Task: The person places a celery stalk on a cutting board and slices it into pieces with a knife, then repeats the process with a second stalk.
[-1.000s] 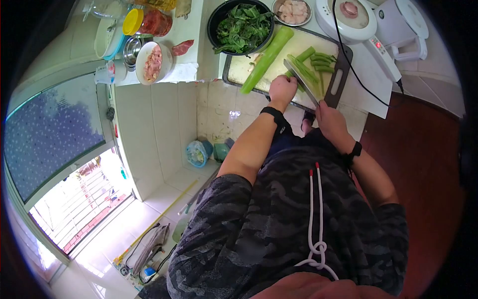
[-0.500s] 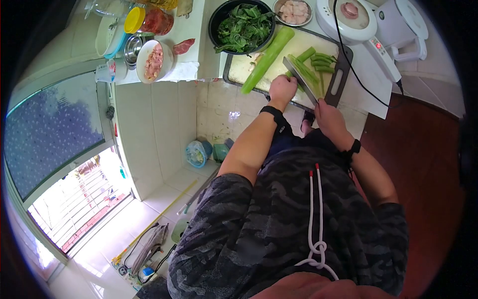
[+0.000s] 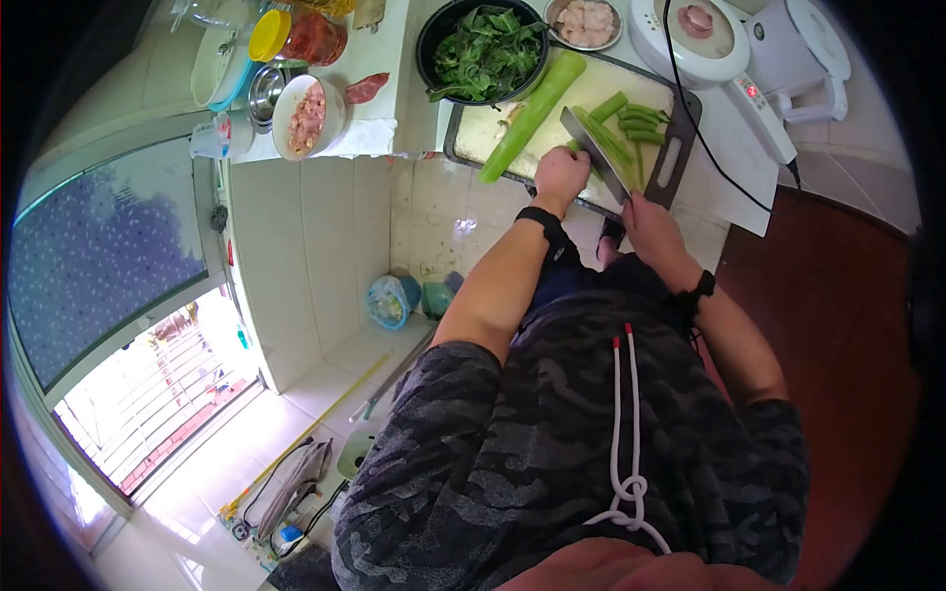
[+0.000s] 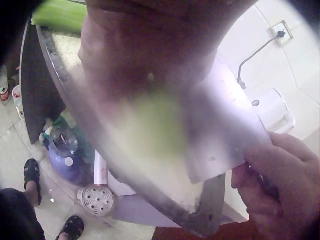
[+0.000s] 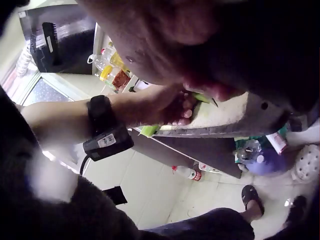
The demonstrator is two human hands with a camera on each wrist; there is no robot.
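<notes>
My right hand grips the handle of a cleaver, its broad blade slanting over the cutting board. Beside the blade, my left hand holds a short green stalk, which is blurred in the left wrist view and mostly hidden under the fingers in the head view. Split green pieces lie just past the cleaver, with several shorter cut sticks near the board's handle slot. A long, thick green stem lies across the board to the left.
Behind the board stand a black pot of leafy greens and a bowl of pale meat. A white cooker and a kettle are at the right, with a black cord crossing the board's corner. A meat bowl stands left.
The cleaver's blade has tilted, showing more of its flat side. Both hands stay in nearly the same place, and the stalks have hardly shifted.
</notes>
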